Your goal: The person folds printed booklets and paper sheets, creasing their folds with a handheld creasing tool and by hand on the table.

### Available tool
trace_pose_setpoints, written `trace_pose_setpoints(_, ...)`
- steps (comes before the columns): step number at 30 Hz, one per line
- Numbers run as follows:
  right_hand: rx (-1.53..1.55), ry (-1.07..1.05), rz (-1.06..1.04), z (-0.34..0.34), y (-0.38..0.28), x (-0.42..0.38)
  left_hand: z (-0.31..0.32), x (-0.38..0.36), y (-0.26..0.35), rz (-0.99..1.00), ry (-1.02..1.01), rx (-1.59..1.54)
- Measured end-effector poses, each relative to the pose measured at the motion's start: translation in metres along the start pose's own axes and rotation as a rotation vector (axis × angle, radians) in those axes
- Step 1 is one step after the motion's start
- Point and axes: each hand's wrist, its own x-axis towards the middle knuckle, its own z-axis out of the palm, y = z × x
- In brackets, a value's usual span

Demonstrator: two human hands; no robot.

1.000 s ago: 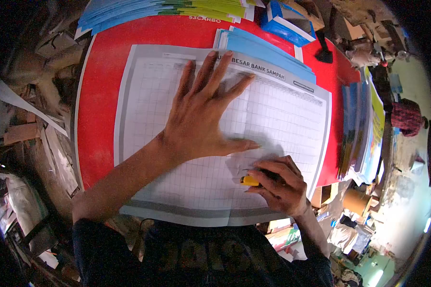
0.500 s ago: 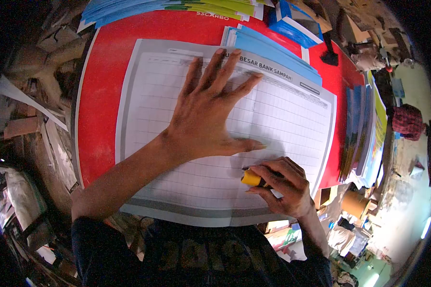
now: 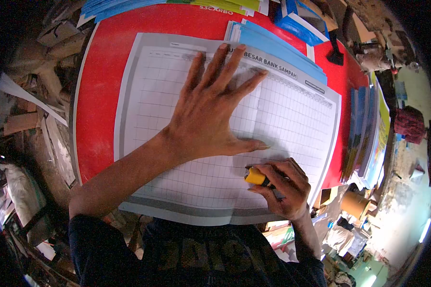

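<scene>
A large printed sheet (image 3: 292,138) with a ruled table, a grey border and a faint vertical crease lies spread over the red tabletop. My left hand (image 3: 203,112) rests flat on it, fingers spread and pointing towards the printed heading. Lower right of it, my right hand (image 3: 286,187) is closed around a small yellow-and-black tool (image 3: 255,176), whose exact kind I cannot tell. The tool's yellow end points left, close over the lower middle of the sheet near the crease. The rest of it is hidden in my fingers.
Light-blue sheets (image 3: 273,45) are stacked just behind the printed sheet on the red table (image 3: 96,119). More blue and green papers (image 3: 167,10) lie at the far edge, near a blue-and-white box (image 3: 299,24). Stacked booklets (image 3: 361,129) stand at the right.
The view has shifted slightly. Both hands keep nearly the same places on the sheet, the left still flat and the right still holding the yellow-and-black tool.
</scene>
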Motion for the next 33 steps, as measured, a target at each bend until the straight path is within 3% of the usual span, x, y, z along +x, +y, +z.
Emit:
trace_pose_setpoints(9, -0.010, 0.060, 0.153, 0.001, -0.017, 0.005, 0.000, 0.002, 0.000, 0.003, -0.005, 0.018)
trace_pose_setpoints(12, 0.113, 0.021, 0.310, -0.007, -0.023, 0.007, -0.001, 0.001, 0.001, 0.032, 0.028, 0.058)
trace_pose_setpoints(14, 0.436, 0.045, 0.448, -0.022, -0.023, 0.007, -0.005, -0.001, 0.004, 0.019, 0.071, -0.041)
trace_pose_setpoints(15, 0.399, 0.118, 0.373, -0.027, -0.010, -0.003, -0.013, -0.005, 0.009, 0.007, 0.091, -0.090)
trace_pose_setpoints(16, 0.424, 0.238, 0.445, -0.036, -0.007, -0.012, -0.023, -0.008, 0.016, -0.004, 0.112, -0.139)
trace_pose_setpoints(19, 0.287, 0.577, 0.705, -0.059, 0.000, -0.033, -0.065, -0.056, 0.056, 0.085, -0.258, -0.055)
trace_pose_setpoints(20, 0.257, 0.685, 0.721, -0.062, 0.011, -0.043, -0.069, -0.074, 0.067, 0.138, -0.238, -0.191)
trace_pose_setpoints(22, 0.268, 0.887, 0.767, -0.066, 0.041, -0.067, -0.072, -0.100, 0.091, 0.135, -0.498, -0.201)
trace_pose_setpoints(24, 0.276, 0.903, 0.776, -0.078, 0.049, -0.067, -0.055, -0.125, 0.101, 0.208, -0.584, 0.029)
trace_pose_setpoints(29, 0.259, 1.247, 0.767, -0.069, 0.113, -0.077, -0.058, -0.135, 0.099, 0.332, -0.424, 0.160)
trace_pose_setpoints(31, 0.432, 1.067, 0.753, -0.073, 0.130, -0.087, -0.076, -0.106, 0.089, 0.425, -0.369, 0.124)
trace_pose_setpoints(33, 0.477, 1.137, 0.710, -0.061, 0.139, -0.080, -0.108, -0.081, 0.086, 0.488, -0.393, 0.138)
